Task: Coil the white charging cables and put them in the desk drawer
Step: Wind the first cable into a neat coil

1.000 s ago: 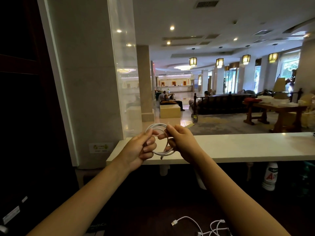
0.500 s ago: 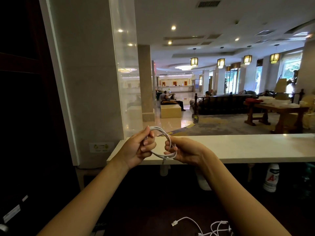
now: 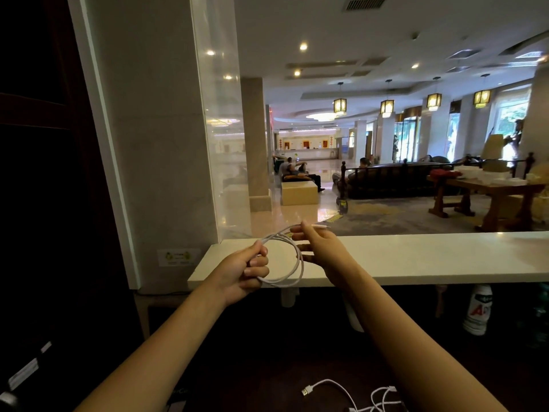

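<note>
A white charging cable (image 3: 298,272) hangs in a loose coil in front of the white counter. My left hand (image 3: 242,270) is closed on the coil's left side. My right hand (image 3: 319,248) pinches the cable's free end between thumb and fingers, and the plug tip sticks out to the right past them. More white cables (image 3: 350,396) lie tangled and uncoiled on the dark desk at the bottom of the view, one with a USB plug showing. No drawer is in view.
A white counter ledge (image 3: 416,257) runs across behind my hands, with a glass pane above it and a hotel lobby beyond. A white bottle (image 3: 478,310) stands under the ledge at right. A dark wall fills the left.
My right hand has moved up from the coil's lower right and pulled the cable's end out to the right. The coil is looser and wider. My left hand keeps its grip.
</note>
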{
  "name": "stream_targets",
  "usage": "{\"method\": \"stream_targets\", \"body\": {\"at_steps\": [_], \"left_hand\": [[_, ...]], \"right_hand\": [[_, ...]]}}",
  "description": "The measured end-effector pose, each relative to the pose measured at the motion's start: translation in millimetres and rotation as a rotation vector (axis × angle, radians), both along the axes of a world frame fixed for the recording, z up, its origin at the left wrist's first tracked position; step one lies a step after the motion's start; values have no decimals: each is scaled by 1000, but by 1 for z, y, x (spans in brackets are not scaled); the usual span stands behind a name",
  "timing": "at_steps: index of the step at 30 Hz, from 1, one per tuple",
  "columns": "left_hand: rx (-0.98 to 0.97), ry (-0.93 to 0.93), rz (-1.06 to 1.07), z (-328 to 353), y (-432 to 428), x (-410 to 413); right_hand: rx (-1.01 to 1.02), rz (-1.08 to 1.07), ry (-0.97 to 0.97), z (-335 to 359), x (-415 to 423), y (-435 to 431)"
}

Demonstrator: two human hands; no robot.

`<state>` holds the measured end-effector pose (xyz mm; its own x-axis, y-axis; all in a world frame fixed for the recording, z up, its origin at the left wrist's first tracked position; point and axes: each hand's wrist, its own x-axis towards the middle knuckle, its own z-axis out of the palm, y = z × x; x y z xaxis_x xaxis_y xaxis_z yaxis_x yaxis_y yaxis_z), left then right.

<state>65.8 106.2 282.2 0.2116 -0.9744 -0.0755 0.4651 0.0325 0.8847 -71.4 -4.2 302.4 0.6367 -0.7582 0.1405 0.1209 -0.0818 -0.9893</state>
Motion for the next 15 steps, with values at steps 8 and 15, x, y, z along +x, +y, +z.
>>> {"method": "stream_targets", "body": {"at_steps": [8,15], "left_hand": [[-33,-238,56,11,8,12],[-28,-429,-48,17,4,3]], "right_hand": [[-349,-491,162,-27,-9,-11],[-628,26,398,-19,3,2]]}}
